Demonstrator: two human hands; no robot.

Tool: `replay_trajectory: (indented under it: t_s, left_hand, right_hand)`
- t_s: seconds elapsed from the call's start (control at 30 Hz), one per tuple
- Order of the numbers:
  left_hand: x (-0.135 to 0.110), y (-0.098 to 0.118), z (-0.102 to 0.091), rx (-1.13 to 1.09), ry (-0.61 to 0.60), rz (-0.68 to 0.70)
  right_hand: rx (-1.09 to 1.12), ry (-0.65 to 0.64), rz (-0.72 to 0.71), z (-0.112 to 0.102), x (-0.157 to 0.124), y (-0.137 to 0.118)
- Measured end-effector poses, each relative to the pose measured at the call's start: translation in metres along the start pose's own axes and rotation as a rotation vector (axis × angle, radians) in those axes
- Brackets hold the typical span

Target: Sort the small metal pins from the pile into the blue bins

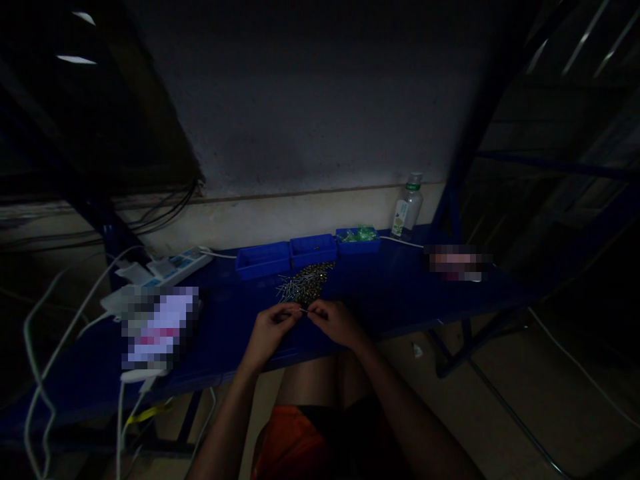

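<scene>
My left hand (274, 328) and my right hand (336, 321) meet over the front of the blue table, fingertips nearly touching. Both are closed in a pinch on a thin, pale metal pin (304, 310) that shows between them. Just beyond my fingers lies a loose pile of small parts. On its left are slim silvery pins (290, 288); to the right, short dark and brass-coloured metal pieces (316, 281). The dim light hides their finer shape.
Behind the pile stand three blue bins: a left bin (263, 260), a middle bin (314, 249), and a right bin (358, 243) with green plastic inside. A bottle (407, 207) stands by the wall. Left are a power strip (183, 265) and white cables (43, 377). Blurred items lie at both sides.
</scene>
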State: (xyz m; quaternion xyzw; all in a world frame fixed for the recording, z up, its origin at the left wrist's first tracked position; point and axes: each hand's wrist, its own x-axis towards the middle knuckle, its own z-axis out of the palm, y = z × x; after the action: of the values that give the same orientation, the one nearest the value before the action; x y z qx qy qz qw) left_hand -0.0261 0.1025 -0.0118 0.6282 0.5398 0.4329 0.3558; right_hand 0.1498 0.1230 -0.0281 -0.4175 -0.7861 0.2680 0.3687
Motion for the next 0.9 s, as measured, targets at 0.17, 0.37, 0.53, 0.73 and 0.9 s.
replay_trajectory:
  t_s: [0.17,0.37,0.53,0.73,0.9]
  left_hand:
    - [0.0001,0.0054,0.0016,0.035,-0.088,0.06]
    - [-0.0008,0.0042,0.0035,-0.013,-0.023,0.101]
    - [-0.0012,0.0045,0.0052,0.067,-0.078,0.086]
    - [-0.0013,0.0081,0.0039,0.083,-0.102,0.079]
    - [-0.0024,0.0075,0.0029,0.095,-0.108,0.113]
  right_hand:
    - [0.018,-0.039,-0.026,-0.0003,-0.0008,-0.0029]
    - [0.107,-0.031,-0.026,-0.0006,-0.0005,-0.003]
    - [0.13,0.008,0.0,-0.0006,-0.0001,-0.001]
    - [0.133,-0.001,-0.017,0.0008,0.0008,0.0007]
    - [0.14,0.03,-0.013,0.0015,0.0003,0.0006]
